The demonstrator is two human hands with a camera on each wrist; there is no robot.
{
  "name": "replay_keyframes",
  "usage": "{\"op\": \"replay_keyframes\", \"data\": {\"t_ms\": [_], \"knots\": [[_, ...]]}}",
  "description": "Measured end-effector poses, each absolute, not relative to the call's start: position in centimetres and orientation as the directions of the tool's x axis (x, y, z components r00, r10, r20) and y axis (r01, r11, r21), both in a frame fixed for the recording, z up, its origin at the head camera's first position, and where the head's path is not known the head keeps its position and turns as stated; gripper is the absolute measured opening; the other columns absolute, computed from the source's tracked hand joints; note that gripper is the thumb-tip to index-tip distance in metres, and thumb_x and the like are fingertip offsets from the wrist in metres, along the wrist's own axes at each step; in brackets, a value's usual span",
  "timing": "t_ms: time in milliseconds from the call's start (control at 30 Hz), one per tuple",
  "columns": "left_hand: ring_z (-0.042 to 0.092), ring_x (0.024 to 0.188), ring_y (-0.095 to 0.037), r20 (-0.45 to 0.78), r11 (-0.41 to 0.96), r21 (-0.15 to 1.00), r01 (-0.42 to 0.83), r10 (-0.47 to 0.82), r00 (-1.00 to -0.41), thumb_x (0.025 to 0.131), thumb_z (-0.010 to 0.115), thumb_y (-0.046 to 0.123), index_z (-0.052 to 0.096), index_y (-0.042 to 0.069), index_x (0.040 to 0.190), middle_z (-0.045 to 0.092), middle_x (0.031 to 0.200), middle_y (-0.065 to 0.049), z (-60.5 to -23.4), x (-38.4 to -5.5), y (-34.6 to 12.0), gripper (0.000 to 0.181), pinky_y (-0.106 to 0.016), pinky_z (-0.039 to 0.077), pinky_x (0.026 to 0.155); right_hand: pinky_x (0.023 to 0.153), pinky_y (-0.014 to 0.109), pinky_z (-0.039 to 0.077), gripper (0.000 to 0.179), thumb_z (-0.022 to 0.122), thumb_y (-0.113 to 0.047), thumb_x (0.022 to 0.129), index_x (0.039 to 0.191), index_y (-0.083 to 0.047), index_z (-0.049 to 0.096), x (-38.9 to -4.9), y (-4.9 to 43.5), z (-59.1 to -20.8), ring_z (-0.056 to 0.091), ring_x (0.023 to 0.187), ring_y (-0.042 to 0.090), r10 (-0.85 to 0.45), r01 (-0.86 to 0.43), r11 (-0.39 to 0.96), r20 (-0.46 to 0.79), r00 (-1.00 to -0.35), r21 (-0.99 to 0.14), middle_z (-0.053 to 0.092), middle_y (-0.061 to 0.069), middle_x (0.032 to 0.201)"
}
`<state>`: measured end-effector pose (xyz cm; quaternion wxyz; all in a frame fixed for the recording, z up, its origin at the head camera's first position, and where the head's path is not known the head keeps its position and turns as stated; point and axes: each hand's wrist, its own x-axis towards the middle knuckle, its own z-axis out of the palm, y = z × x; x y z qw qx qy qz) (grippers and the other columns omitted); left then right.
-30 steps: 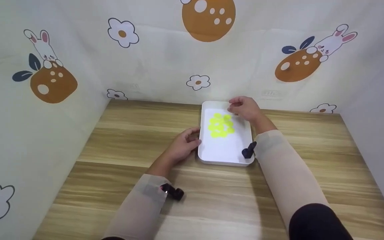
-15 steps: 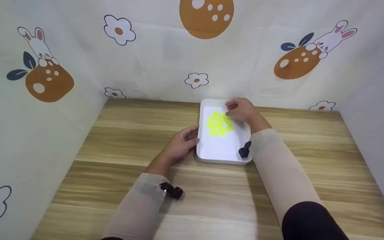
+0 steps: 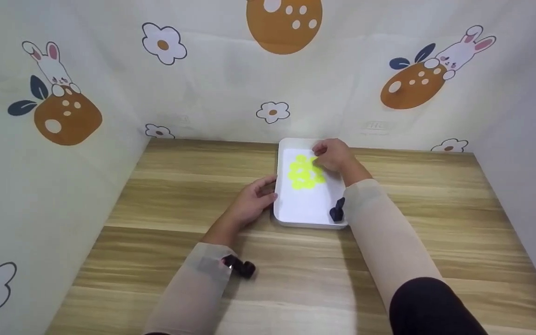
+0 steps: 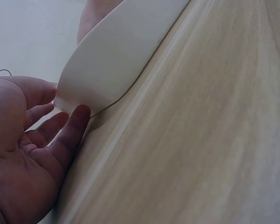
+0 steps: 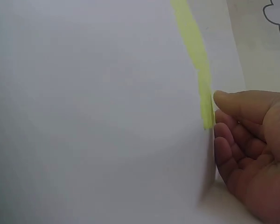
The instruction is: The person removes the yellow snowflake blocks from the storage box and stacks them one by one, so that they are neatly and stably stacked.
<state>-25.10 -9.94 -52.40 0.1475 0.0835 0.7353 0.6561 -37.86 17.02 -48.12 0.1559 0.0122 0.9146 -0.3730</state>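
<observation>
A white rectangular tray (image 3: 303, 209) lies on the wooden table, with several flat, round, bright yellow pieces (image 3: 303, 173) clustered in its upper half. My left hand (image 3: 251, 202) touches the tray's left side; in the left wrist view, its fingertips and thumb rest against the white outer wall (image 4: 112, 56). Over the upper right of the tray, my right hand (image 3: 335, 156) reaches down with bent fingers. The right wrist view shows thumb and fingertips right at the end of the yellow pieces (image 5: 203, 84), with a gap between thumb and index finger.
A patterned cloth (image 3: 221, 83) with rabbits, oranges and flowers hangs close behind the tray and along both sides. The wooden table (image 3: 170, 186) extends around the tray. Small black devices (image 3: 240, 267) are strapped to both wrists.
My right hand has moved from the tray's far right edge inward and down to the yellow pieces, its thumb now at their right side. The left hand stays against the tray.
</observation>
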Motion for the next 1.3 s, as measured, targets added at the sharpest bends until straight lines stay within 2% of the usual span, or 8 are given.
{"op": "replay_keyframes", "data": {"t_ms": [100,367,533,667,900,1100,1300], "knots": [[0.056,0.148,-0.035,-0.111,0.118,0.990,-0.077,0.319,-0.941,0.105,0.064,0.005,0.046,0.003,0.160,0.054,0.162,-0.020,-52.4,-25.1,-9.9,0.059,-0.043,0.052,0.120,0.115,0.044,0.052,0.036,0.078,-0.008,0.095,0.129,-0.011,0.071,-37.9,16.9,-48.3,0.058,0.120,0.027,-0.082,0.152,0.715,-0.298,-0.951,-0.682,0.067,0.009,0.130],[0.054,0.149,-0.035,-0.114,0.080,0.993,-0.092,0.339,-0.934,0.106,0.062,0.004,0.043,0.003,0.162,0.052,0.163,-0.021,-52.5,-25.1,-10.0,0.059,-0.044,0.054,0.118,0.112,0.043,0.051,0.037,0.077,-0.004,0.093,0.129,-0.010,0.073,-38.0,17.0,-48.9,0.057,0.118,0.027,-0.104,0.083,0.708,-0.220,-0.970,-0.701,0.067,0.010,0.127],[0.055,0.149,-0.033,-0.128,0.098,0.990,-0.101,0.327,-0.936,0.105,0.063,0.005,0.045,0.005,0.161,0.053,0.163,-0.018,-52.6,-25.2,-10.0,0.059,-0.044,0.052,0.119,0.111,0.042,0.052,0.039,0.071,0.002,0.092,0.130,-0.008,0.073,-38.0,17.0,-48.9,0.058,0.118,0.028,-0.100,0.073,0.669,-0.187,-0.977,-0.739,0.067,0.012,0.127],[0.055,0.150,-0.032,-0.137,0.104,0.989,-0.109,0.322,-0.937,0.105,0.064,0.006,0.046,0.006,0.161,0.053,0.163,-0.017,-52.6,-25.2,-10.0,0.059,-0.044,0.052,0.120,0.112,0.043,0.053,0.036,0.068,0.000,0.095,0.131,-0.006,0.073,-37.9,17.1,-48.7,0.061,0.120,0.029,-0.096,0.064,0.636,-0.161,-0.982,-0.769,0.069,0.013,0.130],[0.055,0.149,-0.033,-0.119,0.091,0.991,-0.094,0.335,-0.935,0.105,0.065,0.008,0.046,0.006,0.161,0.054,0.162,-0.018,-52.6,-25.1,-9.8,0.059,-0.044,0.053,0.119,0.114,0.041,0.055,0.034,0.070,-0.007,0.100,0.134,-0.009,0.072,-37.5,17.4,-47.1,0.061,0.125,0.026,-0.062,0.142,0.505,-0.200,-0.978,-0.852,0.069,0.009,0.135],[0.055,0.149,-0.034,-0.101,0.098,0.993,-0.072,0.332,-0.938,0.106,0.064,0.007,0.044,0.005,0.161,0.054,0.161,-0.020,-52.9,-25.1,-10.0,0.059,-0.044,0.052,0.120,0.116,0.043,0.056,0.034,0.071,-0.009,0.101,0.135,-0.007,0.071,-36.8,17.8,-44.8,0.064,0.125,0.025,-0.061,0.139,0.370,-0.174,-0.983,-0.919,0.068,0.010,0.136],[0.057,0.147,-0.034,-0.099,0.094,0.993,-0.071,0.339,-0.936,0.106,0.064,0.007,0.045,0.006,0.161,0.055,0.160,-0.021,-53.0,-25.1,-10.1,0.058,-0.044,0.055,0.117,0.115,0.038,0.056,0.034,0.070,-0.014,0.104,0.137,-0.007,0.069,-35.2,19.3,-43.2,0.069,0.125,0.023,-0.032,0.150,0.275,-0.165,-0.986,-0.950,0.068,0.009,0.136]]}}
